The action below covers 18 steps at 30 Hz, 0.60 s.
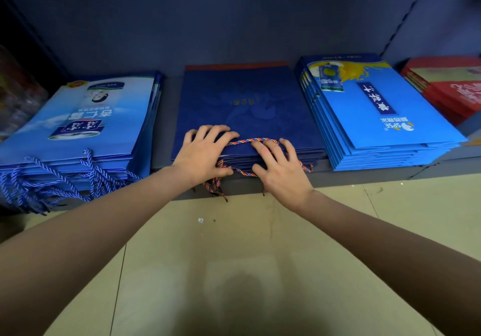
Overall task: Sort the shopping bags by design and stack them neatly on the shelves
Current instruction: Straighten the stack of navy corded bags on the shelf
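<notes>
A stack of dark blue bags (247, 103) with multicoloured rope handles (250, 140) lies flat in the middle of the low shelf. My left hand (203, 153) rests on the stack's front edge, fingers spread on top and thumb at the front. My right hand (279, 166) lies beside it on the same edge, its fingertips on the top bag's rope handle. To the left is a stack of light blue bags (86, 124) with blue rope handles hanging over the edge. A stack of bright blue bags (377, 111) with a yellow splash print sits to the right.
Red bags (453, 88) are piled at the far right on the same shelf. The shelf's grey front lip (364, 176) runs just above a beige tiled floor (234, 257). Dim packaged goods fill the far left edge.
</notes>
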Motion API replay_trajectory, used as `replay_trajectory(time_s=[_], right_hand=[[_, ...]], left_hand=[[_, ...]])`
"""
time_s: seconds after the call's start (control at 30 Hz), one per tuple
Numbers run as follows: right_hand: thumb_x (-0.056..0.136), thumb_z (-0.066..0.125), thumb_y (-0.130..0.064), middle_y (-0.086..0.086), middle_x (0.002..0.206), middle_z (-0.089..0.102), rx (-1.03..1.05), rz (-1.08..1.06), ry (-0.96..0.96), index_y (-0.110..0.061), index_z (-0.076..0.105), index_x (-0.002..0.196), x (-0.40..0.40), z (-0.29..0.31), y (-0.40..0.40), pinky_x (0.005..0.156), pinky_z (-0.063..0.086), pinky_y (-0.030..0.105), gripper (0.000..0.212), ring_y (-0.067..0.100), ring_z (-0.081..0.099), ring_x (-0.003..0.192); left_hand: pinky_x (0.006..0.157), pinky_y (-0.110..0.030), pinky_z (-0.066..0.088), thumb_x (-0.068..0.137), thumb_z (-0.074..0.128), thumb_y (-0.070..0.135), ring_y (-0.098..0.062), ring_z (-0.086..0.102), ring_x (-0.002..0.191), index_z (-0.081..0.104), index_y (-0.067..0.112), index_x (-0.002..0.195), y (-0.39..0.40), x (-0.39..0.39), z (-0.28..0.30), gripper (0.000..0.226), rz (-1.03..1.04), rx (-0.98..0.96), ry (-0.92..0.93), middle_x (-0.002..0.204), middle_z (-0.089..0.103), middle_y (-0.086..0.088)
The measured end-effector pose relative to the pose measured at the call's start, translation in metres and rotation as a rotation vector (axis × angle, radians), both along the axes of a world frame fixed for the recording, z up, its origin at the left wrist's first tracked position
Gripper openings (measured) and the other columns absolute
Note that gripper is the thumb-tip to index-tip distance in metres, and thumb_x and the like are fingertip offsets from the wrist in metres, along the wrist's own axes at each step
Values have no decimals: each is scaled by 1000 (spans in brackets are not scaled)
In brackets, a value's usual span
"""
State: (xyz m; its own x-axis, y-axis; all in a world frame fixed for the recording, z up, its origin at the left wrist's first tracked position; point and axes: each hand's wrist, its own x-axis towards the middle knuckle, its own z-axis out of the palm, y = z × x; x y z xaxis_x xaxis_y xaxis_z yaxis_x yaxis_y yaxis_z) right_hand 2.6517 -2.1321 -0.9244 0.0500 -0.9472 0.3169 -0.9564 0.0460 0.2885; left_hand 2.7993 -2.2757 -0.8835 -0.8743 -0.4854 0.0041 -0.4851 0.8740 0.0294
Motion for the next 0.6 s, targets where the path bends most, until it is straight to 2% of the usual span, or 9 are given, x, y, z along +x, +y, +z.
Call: replay_trajectory(time_s=[0.1,0.2,0.27,0.37,0.5,0.6], right_hand=[[65,73,-5,20,126,55,-30,10,-37,-9,62,73,-1,2,-3,97,30,51,14,35,40,112],[61,78,-2,18,119,58,-56,46,-219,-10,61,69,-7,11,-6,92,31,48,20,31,39,107],[62,81,-5,17,117,59,-35,90,-316,-11,62,67,-12,19,-4,92,37,47,20,29,38,106],[68,79,-7,19,119,58,-12,126,-317,-10,64,67,-18,28,2,90,41,50,15,30,37,109],[75,65,-18,18,123,57,-90,110,-275,-9,65,68,-19,38,-3,93,29,44,11,30,37,111],[76,65,-25,16,124,56,-114,105,-284,-11,67,69,-24,51,-6,94,26,43,16,29,36,113]], left_hand=[[109,-38,15,81,65,45,-17,19,136,17,32,148,-5,5,2,84,-41,-30,-65,153,18,11],[108,-38,19,81,66,40,-17,20,135,15,32,148,-8,6,8,85,-67,-15,-103,154,17,11],[105,-38,24,81,65,40,-16,22,133,16,33,148,-11,4,15,83,-90,-10,-128,153,19,12],[103,-38,28,85,60,43,-16,26,131,16,33,148,-15,3,27,78,-132,-42,-143,153,20,14],[103,-39,32,88,56,45,-17,31,133,21,32,149,-23,6,49,71,-172,-42,-92,154,25,12],[101,-38,36,89,59,43,-19,36,130,27,31,147,-30,6,62,67,-187,33,-37,150,34,11]])
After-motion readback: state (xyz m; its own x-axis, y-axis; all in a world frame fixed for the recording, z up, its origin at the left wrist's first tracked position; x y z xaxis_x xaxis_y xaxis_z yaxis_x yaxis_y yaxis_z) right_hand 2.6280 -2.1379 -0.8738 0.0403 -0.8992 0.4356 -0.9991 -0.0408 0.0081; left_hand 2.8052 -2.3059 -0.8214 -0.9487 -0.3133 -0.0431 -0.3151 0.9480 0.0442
